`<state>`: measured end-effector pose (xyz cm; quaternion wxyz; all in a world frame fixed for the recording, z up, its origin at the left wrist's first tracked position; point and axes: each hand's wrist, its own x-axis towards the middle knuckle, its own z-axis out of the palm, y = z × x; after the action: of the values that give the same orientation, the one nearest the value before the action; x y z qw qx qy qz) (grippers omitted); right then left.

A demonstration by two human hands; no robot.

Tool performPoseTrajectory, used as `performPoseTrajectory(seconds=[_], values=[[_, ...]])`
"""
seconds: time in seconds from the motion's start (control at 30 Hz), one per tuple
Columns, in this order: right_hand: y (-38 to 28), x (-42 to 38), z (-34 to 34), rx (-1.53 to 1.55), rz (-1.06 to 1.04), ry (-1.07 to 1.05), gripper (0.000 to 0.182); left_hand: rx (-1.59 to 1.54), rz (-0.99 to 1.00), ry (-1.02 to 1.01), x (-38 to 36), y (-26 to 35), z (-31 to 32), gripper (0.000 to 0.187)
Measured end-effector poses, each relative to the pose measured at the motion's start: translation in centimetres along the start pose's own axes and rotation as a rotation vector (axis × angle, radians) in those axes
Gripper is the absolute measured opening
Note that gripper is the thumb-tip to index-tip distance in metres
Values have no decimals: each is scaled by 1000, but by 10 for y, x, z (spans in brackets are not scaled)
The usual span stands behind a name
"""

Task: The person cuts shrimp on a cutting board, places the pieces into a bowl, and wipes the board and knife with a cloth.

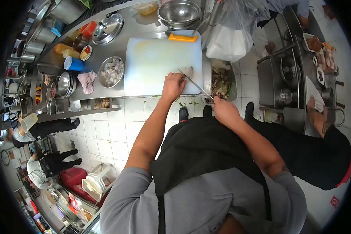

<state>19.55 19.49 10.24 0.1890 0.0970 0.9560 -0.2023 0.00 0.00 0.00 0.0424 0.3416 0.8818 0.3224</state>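
My right hand (226,112) is wrapped round the handle of a knife (195,84), whose blade slants across the front right of the white cutting board (152,66). Against the blade's left side, my left hand (173,86) rests on the board with its fingers curled; whatever may be under them is hidden. A small heap of greyish chopped food (189,71) lies just beyond the blade. Left of the board, a metal bowl (101,80) holds pale raw pieces that look like shrimp (112,71). A yellow-handled knife (183,38) lies along the board's far edge.
A scrap-filled bin (234,91) stands right of the board, below a hanging plastic bag (230,43). A colander (179,13) sits behind. A pink cloth (87,82) and stacked bowls (65,84) are at left. A co-worker's hands (318,107) are at the right-hand counter.
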Motion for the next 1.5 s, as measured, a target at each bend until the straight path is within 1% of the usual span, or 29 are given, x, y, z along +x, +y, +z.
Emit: performPoseTrajectory(seconds=[0.07, 0.1, 0.17, 0.27, 0.37, 0.47, 0.57, 0.77, 0.97, 1.17, 1.27, 1.37, 1.4, 1.47, 1.5], values=[[0, -2, 3, -18, -3, 19, 23, -6, 14, 33, -2, 1, 2, 36], [0, 7, 4, -18, -5, 43, 23, -42, -10, 49, 7, -4, -2, 34], [-1, 4, 7, -19, 8, 42, 22, -140, -92, 47, 1, -3, -5, 31], [-4, 1, 6, -33, 13, 45, 21, -317, -269, 128, -4, -10, -5, 31], [-5, 0, 4, -23, 14, 57, 23, -213, -19, 180, -5, 5, -14, 30], [-7, -2, 2, -18, 28, 66, 23, -17, 64, 111, -2, 9, -6, 27], [-7, -1, 4, -46, 15, 45, 23, 70, 49, 90, -1, 12, -2, 23], [-5, -2, 5, -48, 15, 44, 22, 82, 30, 100, -1, 8, 6, 18], [4, -26, -6, -36, 36, 3, 16, 87, 18, 104, -2, 11, 7, 16], [8, 17, 23, -23, 13, 27, 15, 131, 123, 125, -1, 8, 6, 18], [14, 6, 22, -12, -3, 17, 15, 170, 77, 72, 5, 1, 3, 18], [25, 0, 28, 19, -5, 10, 17, 239, -146, 295, 9, -24, -6, 17], [27, 0, 25, 40, -8, -7, 18, 192, -212, 268, 13, -26, -16, 17], [27, 4, 21, 85, -20, -36, 21, -14, -287, 299, 19, -30, -31, 17], [27, 3, 19, 142, -20, -10, 23, -116, -326, 313, 21, -33, -36, 17]])
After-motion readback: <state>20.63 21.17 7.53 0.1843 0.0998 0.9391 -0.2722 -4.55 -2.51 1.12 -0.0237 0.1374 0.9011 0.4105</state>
